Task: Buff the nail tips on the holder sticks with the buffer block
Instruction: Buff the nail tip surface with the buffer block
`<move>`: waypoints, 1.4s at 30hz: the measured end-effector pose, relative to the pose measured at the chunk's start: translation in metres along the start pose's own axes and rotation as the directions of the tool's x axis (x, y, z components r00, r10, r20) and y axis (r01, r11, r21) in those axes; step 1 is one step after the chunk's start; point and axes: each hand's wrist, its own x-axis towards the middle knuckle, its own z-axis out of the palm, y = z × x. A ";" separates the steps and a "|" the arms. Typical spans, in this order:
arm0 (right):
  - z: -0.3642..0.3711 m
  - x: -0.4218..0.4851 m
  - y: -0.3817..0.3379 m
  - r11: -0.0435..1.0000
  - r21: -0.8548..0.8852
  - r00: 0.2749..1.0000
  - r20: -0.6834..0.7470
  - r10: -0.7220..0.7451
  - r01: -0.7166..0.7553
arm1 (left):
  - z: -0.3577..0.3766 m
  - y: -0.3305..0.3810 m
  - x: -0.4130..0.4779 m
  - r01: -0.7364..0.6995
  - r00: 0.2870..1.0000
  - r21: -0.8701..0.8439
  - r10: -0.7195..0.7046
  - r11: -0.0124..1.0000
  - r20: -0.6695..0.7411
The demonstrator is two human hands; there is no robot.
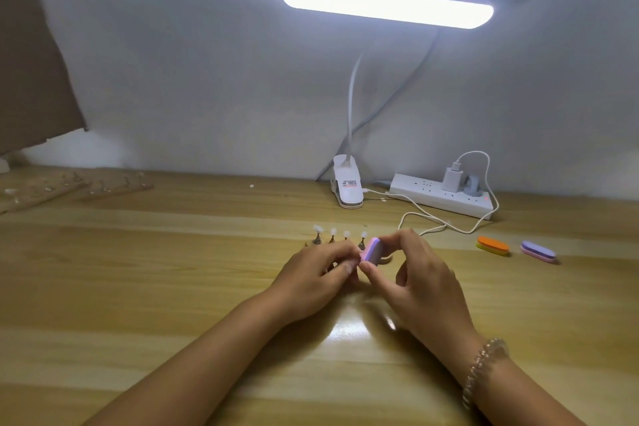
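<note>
Pinching the block (372, 248) between thumb and fingertips, the right hand (425, 284) holds it just near of the sticks (333, 236), against the left hand (311, 275), whose curled fingers hide whether they grasp anything. A slip toward the far side could topple the sticks.

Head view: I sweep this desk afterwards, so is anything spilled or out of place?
Only small things. A white fleck lies loose on the table left of the lamp clip, and a second fleck just right of it; they are too small to identify. Nothing else stands out.
</note>
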 end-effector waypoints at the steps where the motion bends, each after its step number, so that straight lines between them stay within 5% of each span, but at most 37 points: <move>1: 0.000 -0.001 -0.001 0.999 -0.017 0.999 0.021 -0.028 0.028 | 0.000 -0.001 0.000 0.004 1.000 0.017 -0.004 1.000 0.002; 7: -0.001 0.005 0.003 0.996 0.082 1.000 -0.005 0.024 -0.024 | 0.000 0.002 -0.001 0.009 1.000 0.075 -0.011 0.997 0.026; 19: 0.001 -0.001 0.003 0.998 0.006 0.995 0.076 -0.067 0.067 | -0.001 0.003 0.000 0.023 1.000 0.061 -0.024 0.998 0.018; 31: 0.000 0.009 0.005 0.976 0.214 0.999 0.000 0.042 -0.041 | 0.001 0.004 0.000 0.020 0.999 0.055 -0.021 0.998 0.026; 35: 0.003 0.003 0.002 0.985 0.171 0.991 0.131 -0.038 0.015 | -0.001 0.002 0.002 0.030 1.000 0.036 -0.030 0.999 0.004; 38: -0.001 0.008 0.005 0.974 0.217 0.998 0.036 0.055 -0.061 | -0.001 0.003 0.002 0.036 0.999 -0.008 -0.036 0.999 -0.001; 42: 0.001 0.002 0.002 0.992 0.122 0.992 0.116 -0.051 0.037 | 0.000 0.002 0.001 0.036 0.999 0.056 -0.036 0.998 0.011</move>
